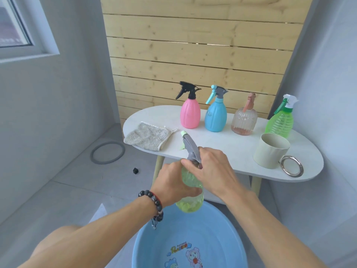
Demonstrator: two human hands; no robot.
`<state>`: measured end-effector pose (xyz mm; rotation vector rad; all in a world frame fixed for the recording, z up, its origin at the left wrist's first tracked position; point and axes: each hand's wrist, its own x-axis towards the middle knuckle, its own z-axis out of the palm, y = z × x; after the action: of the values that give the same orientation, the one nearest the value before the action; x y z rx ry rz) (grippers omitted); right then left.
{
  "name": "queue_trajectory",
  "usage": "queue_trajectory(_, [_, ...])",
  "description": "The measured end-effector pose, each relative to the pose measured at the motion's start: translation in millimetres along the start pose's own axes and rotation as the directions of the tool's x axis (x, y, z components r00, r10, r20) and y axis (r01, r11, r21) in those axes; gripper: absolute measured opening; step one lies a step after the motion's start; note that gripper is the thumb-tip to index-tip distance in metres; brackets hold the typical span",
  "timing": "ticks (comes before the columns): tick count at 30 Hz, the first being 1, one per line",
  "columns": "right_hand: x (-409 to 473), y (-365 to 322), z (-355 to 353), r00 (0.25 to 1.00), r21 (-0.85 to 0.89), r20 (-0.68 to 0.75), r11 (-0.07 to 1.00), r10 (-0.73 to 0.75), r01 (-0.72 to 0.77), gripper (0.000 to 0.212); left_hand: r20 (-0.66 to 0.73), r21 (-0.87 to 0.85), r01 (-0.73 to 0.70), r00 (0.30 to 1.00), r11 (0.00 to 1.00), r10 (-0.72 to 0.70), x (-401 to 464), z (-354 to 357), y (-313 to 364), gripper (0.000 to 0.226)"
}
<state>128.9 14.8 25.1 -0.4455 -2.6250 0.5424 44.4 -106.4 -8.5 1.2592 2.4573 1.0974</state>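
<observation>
held bottle: spray bottle (190, 204), upright over the basin, in front of the tabletop's near edge, touching neither
held bottle contents: cannot tell the level; lower body reads yellower than the top
basin: blue plastic basin (218, 225) on the floor under the hands; cartoon print on its bottom; water or not, cannot tell
mug: cream mug (270, 151) at the right end of the tabletop, with a metal ring handle (291, 166); only the upper inner wall shows
pink bottle (189, 115): opaque, black trigger, contents hidden
blue bottle (215, 118): opaque, just right of the pink one, contents hidden
ribbed bottle (243, 121): clear, pinkish tint low down
green bottle (280, 122): translucent, far right, behind the mug
bottle look: translucent pale green body, grey spray head (190, 147) with a light green nozzle tip, pointing up and left
left hand (173, 182): grip wrapped round the bottle body, thumb across the front, bead bracelet (154, 202) on the wrist
right hand (212, 169): grip closed on the neck just below the spray head
tabletop (231, 147): white oval, four bottles in a row at the back
cloth (147, 137): grey, folded, at the left end of the tabletop
</observation>
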Motion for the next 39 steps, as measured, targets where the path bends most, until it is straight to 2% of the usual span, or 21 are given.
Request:
queue_trajectory(2, [8,-1,-3,0.999,0.054,-0.011,0.998,0.045,-0.044,0.044,-0.039,0.008,0.022,0.999,1.0,-0.022,6,-6,2,0.048])
queue_trajectory(6, [20,4,-22,0.992,0.288,-0.006,0.95,0.128,-0.121,0.067,-0.099,0.034,0.11,0.989,0.993,-0.106,33,-40,1,0.054])
queue_trajectory(8, [22,14,-28,0.987,0.379,-0.065,0.918,0.15,-0.114,0.046,-0.124,0.021,0.168,0.979,0.986,-0.164,52,-65,0,0.055])
queue_trajectory(10, [27,28,-29,0.983,0.436,-0.045,0.889,0.177,-0.14,0.026,-0.192,-0.004,0.195,0.962,0.981,-0.192,75,-91,2,0.059])
queue_trajectory(14, [34,50,-21,0.971,0.53,0.055,0.817,0.233,-0.226,0.013,-0.297,-0.087,0.258,0.915,0.962,-0.272,131,-128,2,0.054])
queue_trajectory(19, [34,66,-9,0.968,0.491,0.101,0.835,0.228,-0.248,0.015,-0.372,0.022,0.328,0.88,0.944,-0.297,200,-136,-10,0.057])
queue_trajectory(28, [34,80,-2,0.982,0.357,0.129,0.918,0.137,-0.175,0.012,-0.418,0.018,0.413,0.83,0.91,-0.369,278,-101,-44,0.061])
queue_trajectory(33, [35,81,-1,0.981,0.333,0.146,0.928,0.128,-0.171,0.013,-0.429,0.026,0.407,0.83,0.913,-0.358,290,-88,-68,0.056])
queue_trajectory(37, [35,77,4,0.975,0.32,0.182,0.931,0.123,-0.177,0.014,-0.358,0.03,0.394,0.863,0.919,-0.358,279,-90,-72,0.08])
queue_trajectory(39, [33,74,6,0.973,0.298,0.194,0.937,0.124,-0.179,0.015,-0.319,0.133,0.468,0.855,0.874,-0.409,260,-94,-76,0.069])
